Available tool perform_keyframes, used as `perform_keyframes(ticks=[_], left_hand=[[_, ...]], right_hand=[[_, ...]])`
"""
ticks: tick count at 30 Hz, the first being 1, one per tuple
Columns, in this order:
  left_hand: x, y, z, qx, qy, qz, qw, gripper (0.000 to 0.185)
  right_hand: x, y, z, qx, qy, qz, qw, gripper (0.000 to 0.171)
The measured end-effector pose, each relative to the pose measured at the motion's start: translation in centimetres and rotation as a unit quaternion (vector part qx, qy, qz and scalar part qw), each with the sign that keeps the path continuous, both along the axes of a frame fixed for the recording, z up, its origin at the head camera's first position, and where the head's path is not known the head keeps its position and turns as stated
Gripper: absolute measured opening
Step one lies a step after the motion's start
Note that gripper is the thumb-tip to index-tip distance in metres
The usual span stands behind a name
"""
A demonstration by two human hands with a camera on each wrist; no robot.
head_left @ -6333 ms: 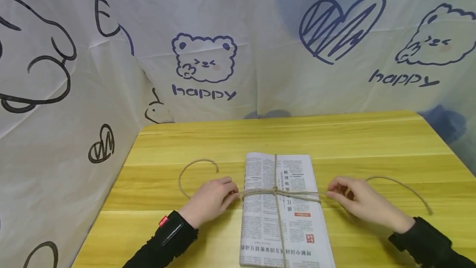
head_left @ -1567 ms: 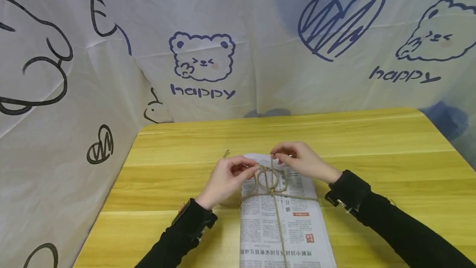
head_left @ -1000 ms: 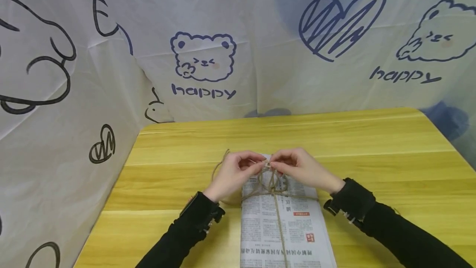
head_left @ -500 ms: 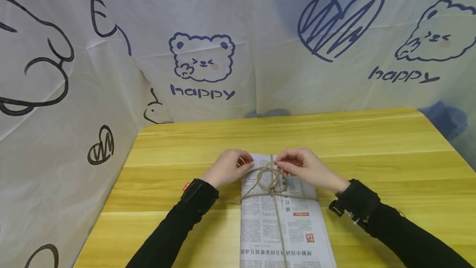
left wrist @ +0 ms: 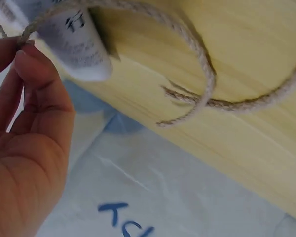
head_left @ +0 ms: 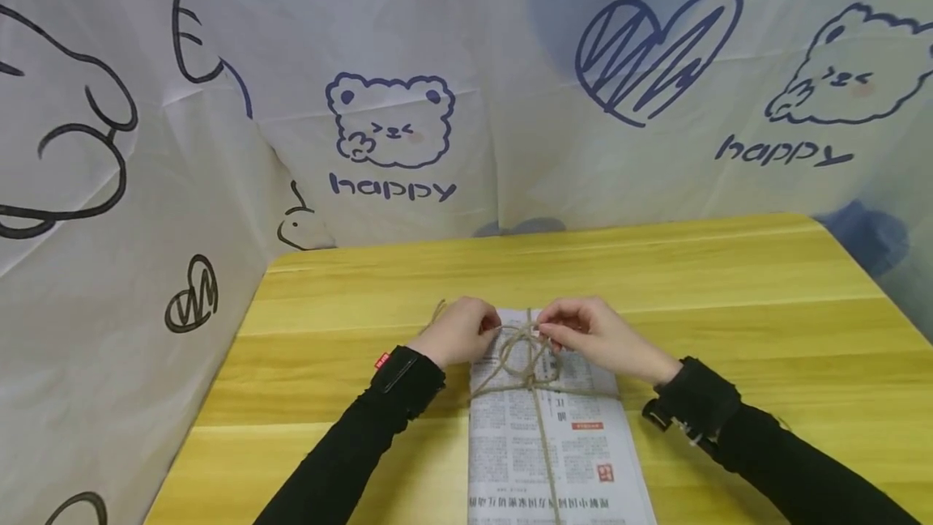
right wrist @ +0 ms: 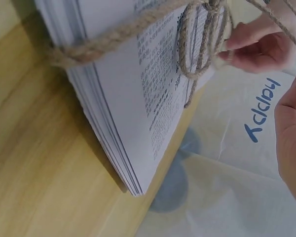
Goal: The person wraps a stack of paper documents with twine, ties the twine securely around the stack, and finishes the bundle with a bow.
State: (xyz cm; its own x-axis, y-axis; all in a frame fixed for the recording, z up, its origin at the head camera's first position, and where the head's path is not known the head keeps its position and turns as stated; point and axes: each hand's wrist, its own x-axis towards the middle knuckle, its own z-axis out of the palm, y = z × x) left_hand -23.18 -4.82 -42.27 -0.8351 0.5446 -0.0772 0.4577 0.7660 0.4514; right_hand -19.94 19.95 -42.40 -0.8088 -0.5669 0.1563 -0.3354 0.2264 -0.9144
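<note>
A flat bundle of folded newspaper (head_left: 503,460) lies on the table, bound crosswise with brown twine (head_left: 545,436). Loose loops of that twine stand up above the crossing, towards the bundle's far end. On the left of the loops, my left hand (head_left: 457,334) pinches the twine between thumb and fingertips; the left wrist view shows this grip, with the twine (left wrist: 200,54) curving away. To the right, my right hand (head_left: 601,339) pinches a loop's upper part with thumb and forefinger. The right wrist view shows the stacked paper edges (right wrist: 101,131); its right hand (right wrist: 292,133) is partly cut off.
A wooden table (head_left: 364,286) carries the bundle. A white cloth (head_left: 503,104) with blue drawings hangs behind it and along the left side. Loose twine with frayed ends (left wrist: 175,94) trails beside my left hand, over the table.
My hands were apart on either side of the bundle; they have come together near its far end, and the twine now forms loops between them. Over the last half second they barely move.
</note>
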Motion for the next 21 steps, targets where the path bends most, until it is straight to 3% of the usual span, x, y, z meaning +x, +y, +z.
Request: perform_keyframes(ticks=[7, 12, 16, 19, 21], left_hand=[[1.2, -3.5, 2.7, 0.098, -0.023, 0.049, 0.9938, 0.016], [2.6, -6.3, 4.3, 0.132, -0.019, 0.07, 0.9886, 0.015], [4.0, -8.0, 4.9, 0.156, -0.016, 0.081, 0.9843, 0.014], [5.3, -8.6, 5.2, 0.186, -0.056, 0.082, 0.9775, 0.013], [6.2, -8.7, 5.4, 0.215, -0.099, 0.081, 0.9683, 0.014]], right_hand=[[0.2, -0.1, 0.1, 0.003, -0.026, -0.014, 1.0, 0.016], [0.2, -0.1, 0.2, 0.011, -0.042, -0.032, 0.999, 0.022], [0.0, -0.3, 0.3, 0.012, -0.064, -0.052, 0.997, 0.025], [-0.2, -0.4, 0.3, 0.019, -0.076, -0.068, 0.995, 0.027], [-0.4, -0.4, 0.3, 0.027, -0.076, -0.075, 0.994, 0.028]])
